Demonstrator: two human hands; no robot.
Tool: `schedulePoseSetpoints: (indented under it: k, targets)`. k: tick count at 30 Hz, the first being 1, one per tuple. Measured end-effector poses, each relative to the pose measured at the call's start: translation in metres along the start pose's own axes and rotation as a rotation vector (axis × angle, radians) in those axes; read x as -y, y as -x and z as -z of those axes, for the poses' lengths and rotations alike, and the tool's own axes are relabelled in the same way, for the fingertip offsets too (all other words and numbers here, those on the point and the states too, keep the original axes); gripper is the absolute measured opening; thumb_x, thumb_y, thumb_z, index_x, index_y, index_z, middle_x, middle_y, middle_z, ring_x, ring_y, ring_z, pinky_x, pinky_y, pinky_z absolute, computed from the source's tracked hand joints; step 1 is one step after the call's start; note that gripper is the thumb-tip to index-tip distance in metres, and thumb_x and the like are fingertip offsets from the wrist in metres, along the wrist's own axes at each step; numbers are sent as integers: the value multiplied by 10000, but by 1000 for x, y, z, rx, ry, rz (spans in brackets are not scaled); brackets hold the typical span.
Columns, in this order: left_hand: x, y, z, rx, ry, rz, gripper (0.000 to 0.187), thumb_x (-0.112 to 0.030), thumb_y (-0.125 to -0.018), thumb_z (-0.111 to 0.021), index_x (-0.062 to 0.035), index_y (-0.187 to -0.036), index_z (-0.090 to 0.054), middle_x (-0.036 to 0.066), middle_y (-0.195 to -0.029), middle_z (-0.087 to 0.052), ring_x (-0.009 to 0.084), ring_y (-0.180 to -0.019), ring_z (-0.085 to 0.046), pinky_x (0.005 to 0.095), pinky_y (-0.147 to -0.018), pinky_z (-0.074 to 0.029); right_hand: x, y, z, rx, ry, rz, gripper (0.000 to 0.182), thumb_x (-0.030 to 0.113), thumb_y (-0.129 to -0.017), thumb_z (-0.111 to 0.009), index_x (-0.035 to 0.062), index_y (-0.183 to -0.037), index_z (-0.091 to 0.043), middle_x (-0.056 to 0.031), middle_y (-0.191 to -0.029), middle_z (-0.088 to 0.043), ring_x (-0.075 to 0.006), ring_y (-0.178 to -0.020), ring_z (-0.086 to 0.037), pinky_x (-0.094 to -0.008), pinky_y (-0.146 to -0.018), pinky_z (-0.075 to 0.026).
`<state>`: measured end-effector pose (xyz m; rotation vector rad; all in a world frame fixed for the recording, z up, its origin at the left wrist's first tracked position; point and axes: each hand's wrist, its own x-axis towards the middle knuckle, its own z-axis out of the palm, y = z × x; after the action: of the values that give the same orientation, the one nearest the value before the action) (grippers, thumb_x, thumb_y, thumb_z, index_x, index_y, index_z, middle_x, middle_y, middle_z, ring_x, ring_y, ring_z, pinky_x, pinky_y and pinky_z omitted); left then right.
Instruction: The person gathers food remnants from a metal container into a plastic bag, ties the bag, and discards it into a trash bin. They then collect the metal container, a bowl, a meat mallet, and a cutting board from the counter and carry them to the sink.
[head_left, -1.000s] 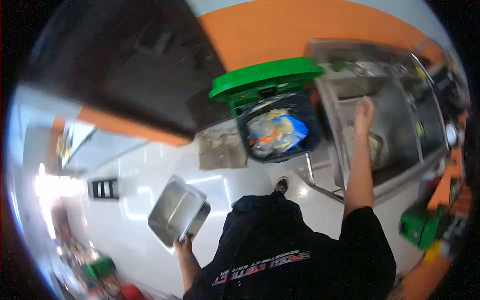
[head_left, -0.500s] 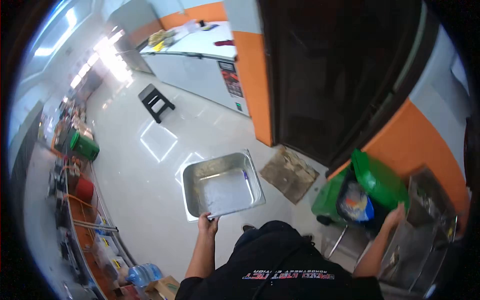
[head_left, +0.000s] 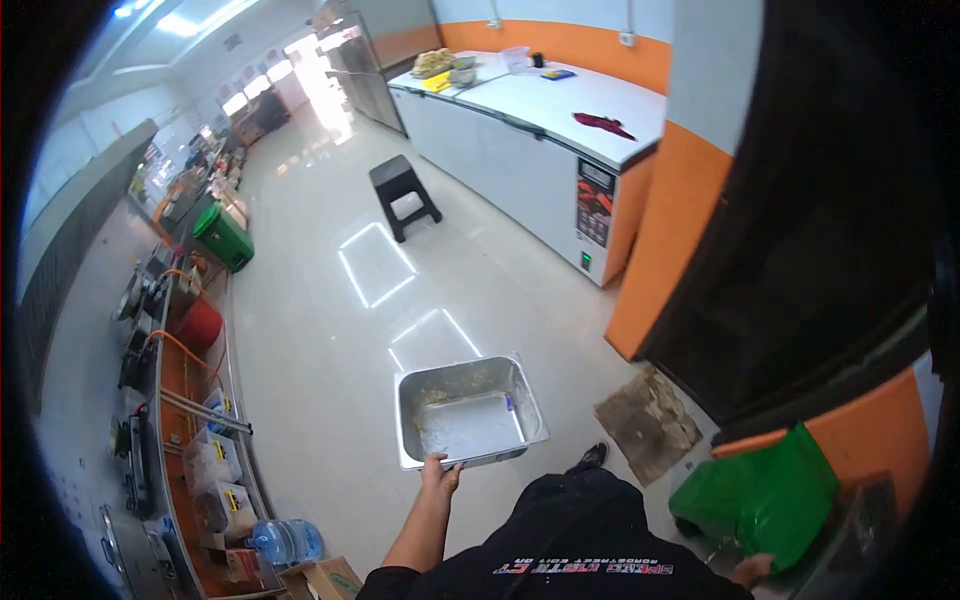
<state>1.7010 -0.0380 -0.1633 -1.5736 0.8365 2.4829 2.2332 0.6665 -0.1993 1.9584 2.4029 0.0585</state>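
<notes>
My left hand [head_left: 441, 474] grips the near rim of a deep rectangular steel pan [head_left: 472, 454], fingers wrapped round its edge. The pan is held out over the floor, and its inside has smears and a small purple item [head_left: 508, 402] near the right wall. At the lower right, my right hand [head_left: 752, 570] is at the near edge of the green bin's lid [head_left: 770, 490]. Its fingers are too small and blurred to make out. The lid now covers the bin's opening.
A black stool [head_left: 400, 190] stands on the tiled floor [head_left: 320, 340]. Beyond it is a white chest freezer [head_left: 480, 137]. Worn cardboard [head_left: 648, 425] lies by the dark doorway. Along the left run shelves, a red bucket [head_left: 200, 324], another green bin [head_left: 225, 238] and a water bottle [head_left: 285, 541].
The green lid has come down over the bin's opening, and my right hand has moved lower with it. The view has turned right and shows more freezer. My left hand still holds the pan.
</notes>
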Motion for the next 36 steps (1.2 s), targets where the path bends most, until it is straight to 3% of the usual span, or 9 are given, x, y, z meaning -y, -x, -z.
schedulePoseSetpoints:
  k: [7,13,17,18,20,24,30,31,36]
  targets:
    - [-57,-86,-116,0,27,22,466,-51,-783,-505,30,-1219,-360,226,-1196,-428,395,-1070,-499,529,-936,-456,243,-11,-6,490,-592,-358,270,258,-892,-542,70,-1086,-528,-83,-972,-568,-232,-875,-576,-391,-733,-489]
    - [-149,-128,-204,16,123,-5,431,-68,-778,-497,17,-1193,-419,190,-1149,-487,353,-1073,-518,506,-926,-469,641,-46,-84,856,-1242,-408,235,215,-886,-519,79,-1078,-517,-64,-924,-504,-223,-846,-536,-415,-702,-467]
    - [-212,-170,-232,-28,99,-67,404,-117,-768,-510,11,-1145,-439,173,-1106,-513,342,-1015,-542,442,-835,-523,962,-40,-54,596,-690,879,151,235,-867,-572,87,-862,-603,-75,-787,-580,-170,-691,-557,-335,-573,-448]
    - [-217,-174,-229,-63,80,-108,386,-148,-776,-513,27,-1111,-431,183,-1090,-510,334,-970,-556,404,-792,-546,1029,-41,-80,795,-553,715,292,261,-884,-531,66,-1090,-601,-178,-1096,-638,-331,-1044,-594,-388,-905,-460]
    - [-237,-198,-251,-84,143,-150,376,-167,-770,-520,26,-1079,-431,191,-1050,-521,337,-881,-575,379,-699,-565,1131,12,33,1147,-996,709,291,231,-873,-588,50,-1101,-572,-108,-897,-651,-191,-749,-636,-321,-635,-519]
    - [-302,-278,-307,-162,292,-90,397,-141,-765,-508,36,-1110,-422,196,-1063,-522,341,-915,-576,409,-730,-561,1298,60,111,1007,-934,913,273,211,-884,-576,41,-1098,-568,-82,-819,-636,-144,-632,-606,-296,-537,-499]
    - [-412,-376,-421,-151,287,-30,456,-93,-730,-506,9,-1169,-434,191,-1145,-522,378,-989,-566,436,-758,-541,1376,42,19,941,-679,743,163,212,-864,-512,56,-881,-556,-66,-674,-565,-175,-497,-552,-312,-406,-430]
    - [-434,-391,-448,-158,288,-8,456,-91,-732,-508,6,-1171,-432,192,-1159,-513,377,-991,-562,434,-752,-543,1373,-1,-70,803,-510,1227,182,215,-868,-510,51,-814,-565,-63,-621,-542,-185,-482,-540,-324,-401,-425]
    - [-517,-457,-572,-162,162,-64,468,-79,-746,-498,2,-1200,-420,196,-1216,-467,383,-1055,-534,459,-812,-530,1314,4,-62,1001,-516,533,303,221,-832,-503,-17,-685,-620,-182,-664,-609,-269,-547,-616,-417,-546,-506]
